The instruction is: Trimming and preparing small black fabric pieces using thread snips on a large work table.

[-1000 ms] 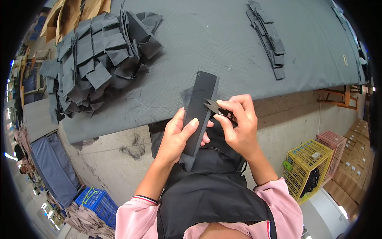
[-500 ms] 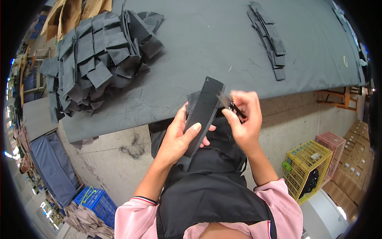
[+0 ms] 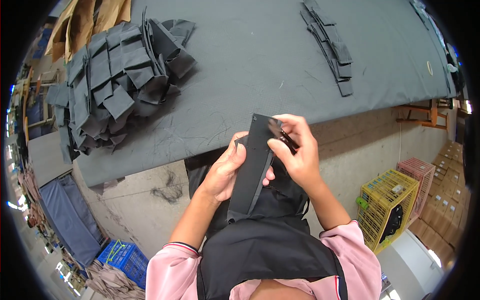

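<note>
My left hand [image 3: 222, 174] is closed round a long dark grey fabric strip [image 3: 250, 167], its thumb along the left edge and fingertips showing past the right edge. The strip stands lengthwise over my black apron, its upper end near the table's front edge. In my right hand [image 3: 304, 156] is a pair of thread snips [image 3: 287, 141] with dark handles, pinched between thumb and fingers. Their blades are blurred and lie against the strip's upper right edge; whether they touch a thread I cannot tell.
A large heap of dark fabric strips [image 3: 115, 75] covers the table's left, with brown paper [image 3: 80, 25] behind. A narrow row of strips [image 3: 330, 45] lies farther right on the grey-covered table [image 3: 240, 65]. Yellow [image 3: 385, 205] and blue crates [image 3: 122, 260] stand on the floor; loose threads lie about.
The strip and both hands have come slightly lower, toward my body. My left thumb has slid up to the strip's left edge. The snips stay at its upper right side.
</note>
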Action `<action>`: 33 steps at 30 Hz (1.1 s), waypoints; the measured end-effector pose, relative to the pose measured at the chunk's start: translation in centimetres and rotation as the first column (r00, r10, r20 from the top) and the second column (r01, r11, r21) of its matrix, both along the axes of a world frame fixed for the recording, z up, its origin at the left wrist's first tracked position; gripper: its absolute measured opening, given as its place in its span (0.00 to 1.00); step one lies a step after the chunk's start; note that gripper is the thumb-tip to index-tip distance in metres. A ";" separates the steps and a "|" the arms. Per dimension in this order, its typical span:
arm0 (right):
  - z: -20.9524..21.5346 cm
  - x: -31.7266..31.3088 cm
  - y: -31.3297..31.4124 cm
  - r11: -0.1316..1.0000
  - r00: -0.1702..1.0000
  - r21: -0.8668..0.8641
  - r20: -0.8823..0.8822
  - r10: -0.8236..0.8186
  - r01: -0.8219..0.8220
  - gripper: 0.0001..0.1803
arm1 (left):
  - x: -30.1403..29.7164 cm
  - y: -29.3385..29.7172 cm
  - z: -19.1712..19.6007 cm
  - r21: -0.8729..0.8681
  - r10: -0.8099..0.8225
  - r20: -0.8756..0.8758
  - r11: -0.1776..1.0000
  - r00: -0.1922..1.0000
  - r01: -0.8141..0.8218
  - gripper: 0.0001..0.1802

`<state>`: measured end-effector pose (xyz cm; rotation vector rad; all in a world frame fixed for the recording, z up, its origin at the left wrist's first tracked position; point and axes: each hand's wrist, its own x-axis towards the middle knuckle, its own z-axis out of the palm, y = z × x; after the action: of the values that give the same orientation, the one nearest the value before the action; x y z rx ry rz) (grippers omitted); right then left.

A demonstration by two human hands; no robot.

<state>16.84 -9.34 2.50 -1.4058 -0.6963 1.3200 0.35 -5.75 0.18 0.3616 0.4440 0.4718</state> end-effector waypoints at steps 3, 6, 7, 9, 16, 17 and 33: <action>0.0 1.5 -1.1 0.950 0.712 0.282 0.694 -0.107 -0.132 0.18 | 0.0 -0.1 -0.1 -0.096 0.049 0.071 0.994 0.996 -0.042 0.30; 0.7 2.6 -1.4 0.869 0.561 0.290 0.828 -0.017 -0.402 0.18 | -0.1 -0.1 -0.1 -0.108 0.045 0.044 0.993 0.998 -0.040 0.31; 0.8 2.2 -1.6 0.878 0.573 0.269 0.819 0.006 -0.395 0.16 | -0.1 -0.1 0.1 -0.128 0.046 0.028 0.991 0.999 -0.042 0.31; 0.7 1.8 -1.6 0.864 0.567 0.287 0.824 -0.001 -0.414 0.16 | 0.0 -0.1 0.4 -0.147 0.046 0.011 0.988 0.999 -0.044 0.31; 0.7 2.4 -1.0 0.894 0.621 0.365 0.772 -0.136 -0.258 0.13 | -0.3 0.0 0.7 -0.132 -0.009 0.028 0.991 1.000 0.013 0.33; 0.7 2.8 -0.6 0.898 0.600 0.340 0.792 -0.113 -0.279 0.13 | -0.4 0.1 0.9 -0.125 -0.033 0.026 0.992 0.999 0.036 0.34; 2.2 6.7 2.6 0.689 0.518 0.230 0.821 0.242 -0.687 0.13 | -2.3 1.0 1.2 -0.051 -0.322 -0.067 0.947 0.944 0.319 0.34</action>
<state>23.49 -6.73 4.68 -1.2644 -2.0131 0.7471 -1.96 -4.73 1.35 0.4059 0.4567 0.1322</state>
